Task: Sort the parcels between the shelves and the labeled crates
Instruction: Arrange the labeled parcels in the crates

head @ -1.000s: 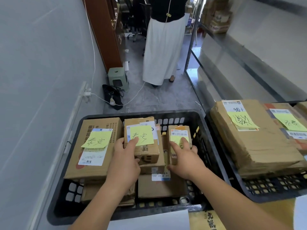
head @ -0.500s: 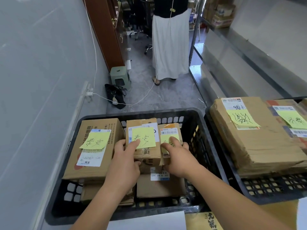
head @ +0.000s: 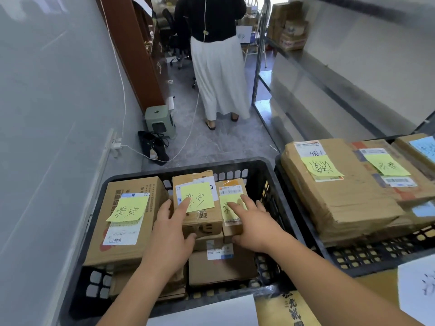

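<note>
Small parcel [head: 231, 208] is pressed flat under open right hand [head: 253, 223]; middle parcel [head: 197, 205], left of it, under open left hand [head: 170, 236]

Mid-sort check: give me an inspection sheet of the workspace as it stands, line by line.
Surface: grey floor, mostly bare; two black crates side by side.
Job's things: left crate holds three top parcels with yellow notes: large box, middle box, small box, more parcels beneath. Right crate holds flat parcels, also noted.
Clutter: green stool, black bag.
Grippers: left hand rests open on the middle box; right hand lies on the small box, thumb at its near end.
Cables: white cable down the wall to a plug, another across the floor.
Surroundings: metal shelving on the right; a person standing ahead.
</note>
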